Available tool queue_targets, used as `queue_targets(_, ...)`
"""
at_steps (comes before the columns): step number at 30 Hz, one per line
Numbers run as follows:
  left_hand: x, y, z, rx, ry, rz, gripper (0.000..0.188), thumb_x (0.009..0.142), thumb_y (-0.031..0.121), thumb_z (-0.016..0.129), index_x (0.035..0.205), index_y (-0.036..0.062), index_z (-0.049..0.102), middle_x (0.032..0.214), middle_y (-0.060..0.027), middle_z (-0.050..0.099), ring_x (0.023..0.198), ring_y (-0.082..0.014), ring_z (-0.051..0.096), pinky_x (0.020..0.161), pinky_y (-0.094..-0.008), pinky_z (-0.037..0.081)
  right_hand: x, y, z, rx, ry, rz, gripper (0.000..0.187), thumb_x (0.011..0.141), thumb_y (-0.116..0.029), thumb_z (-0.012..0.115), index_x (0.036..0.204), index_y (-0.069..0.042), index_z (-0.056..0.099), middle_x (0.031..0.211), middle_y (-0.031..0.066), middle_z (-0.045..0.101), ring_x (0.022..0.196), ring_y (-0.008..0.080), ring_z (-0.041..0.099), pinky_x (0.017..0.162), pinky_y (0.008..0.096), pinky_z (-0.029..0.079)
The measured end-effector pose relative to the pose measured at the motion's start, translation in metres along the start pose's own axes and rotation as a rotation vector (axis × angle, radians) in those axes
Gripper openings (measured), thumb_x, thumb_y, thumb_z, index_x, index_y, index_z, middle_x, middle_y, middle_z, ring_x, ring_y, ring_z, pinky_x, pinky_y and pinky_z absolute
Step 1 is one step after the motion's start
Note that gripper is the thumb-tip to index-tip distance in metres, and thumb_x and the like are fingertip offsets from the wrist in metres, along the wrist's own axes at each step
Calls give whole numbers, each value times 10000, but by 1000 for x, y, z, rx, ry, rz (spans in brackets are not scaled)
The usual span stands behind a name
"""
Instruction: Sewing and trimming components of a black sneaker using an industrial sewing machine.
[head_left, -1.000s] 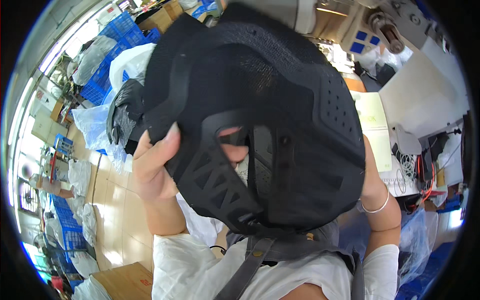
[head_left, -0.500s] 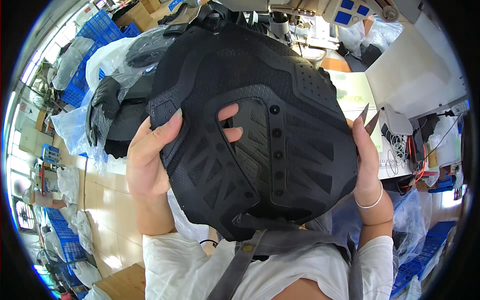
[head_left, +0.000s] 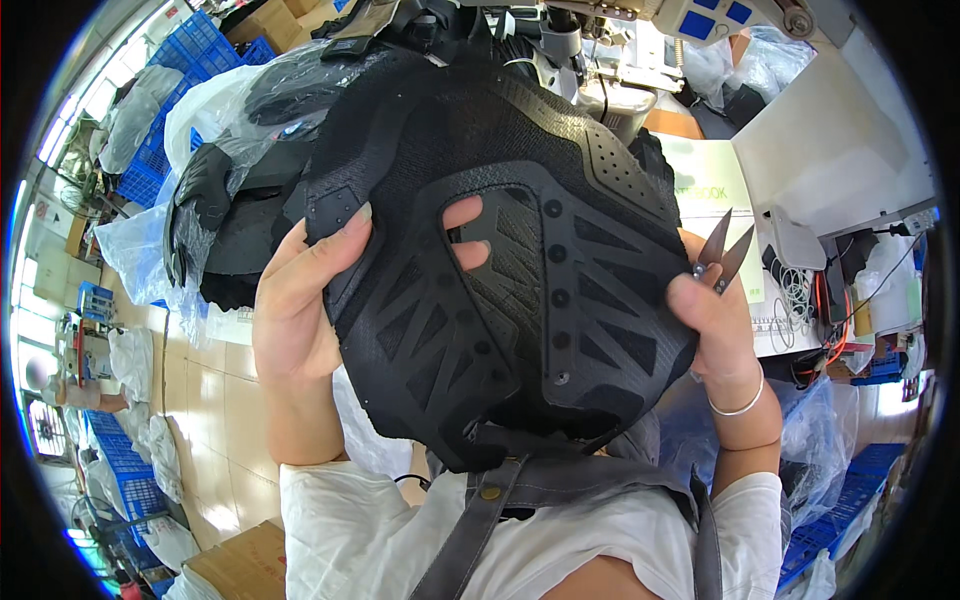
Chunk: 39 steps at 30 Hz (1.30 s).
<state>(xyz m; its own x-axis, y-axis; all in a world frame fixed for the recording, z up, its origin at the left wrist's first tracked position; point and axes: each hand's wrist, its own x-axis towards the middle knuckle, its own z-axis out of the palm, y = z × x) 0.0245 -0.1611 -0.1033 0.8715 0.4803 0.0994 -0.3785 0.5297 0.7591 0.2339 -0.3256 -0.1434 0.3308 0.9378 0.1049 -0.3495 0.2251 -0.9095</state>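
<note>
I hold up a large black moulded fabric piece in front of my chest. It has raised rubbery panels, a row of round holes or studs, and an elongated opening in the middle. My left hand is closed on its left edge, thumb on the front, with two fingertips showing through the opening. My right hand is closed at the right edge, thumb toward the front. Small pointed snips sit in that same hand, their two blades apart and pointing up; their handles are hidden by the hand.
Behind the piece stands a sewing machine. More black moulded parts lie at the left beside clear plastic bags. To the right are a pale green notebook, a white panel and coiled white cable. A cardboard box is at lower left.
The right edge of the piece has turned and shifted a little leftward. My right hand has moved left, its thumb now bent at the front, and more of the snips shows.
</note>
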Motion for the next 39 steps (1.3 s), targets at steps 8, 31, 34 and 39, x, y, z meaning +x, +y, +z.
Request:
queue_targets(8, -11, 21, 3, 683, 533, 238, 296, 872, 190, 500, 994, -80, 491, 823, -196, 606, 541, -213, 603, 473, -284, 527, 0, -4, -10, -333, -119, 104, 289, 809, -81, 590, 1062, 40, 518, 703, 81, 629, 536, 94, 558, 473, 178, 410)
queue_targets(31, 96, 53, -205, 2080, 723, 252, 529, 731, 226, 659, 1161, -19, 471, 1043, -224, 570, 1005, -364, 533, 870, -385, 414, -29, 8, -56, -368, 233, -137, 284, 917, -210, 417, 967, 44, 536, 626, 137, 613, 429, 98, 522, 344, 158, 279)
queue_targets(34, 87, 34, -166, 2352, 684, 901, 507, 780, 221, 626, 1199, 3, 441, 1020, -192, 583, 986, -350, 543, 886, -388, 407, -33, 11, -62, -470, 330, -170, 291, 924, -229, 417, 956, 28, 550, 629, 123, 617, 439, 87, 520, 364, 156, 291)
queue_targets(39, 50, -24, -47, 45, 284, 153, 261, 932, 232, 404, 1072, 21, 468, 605, -32, 481, 495, -117, 462, 492, -234, 385, -36, 13, -59, -586, 342, -170, 209, 885, -132, 476, 1003, 20, 556, 608, 71, 592, 463, 50, 494, 395, 149, 307)
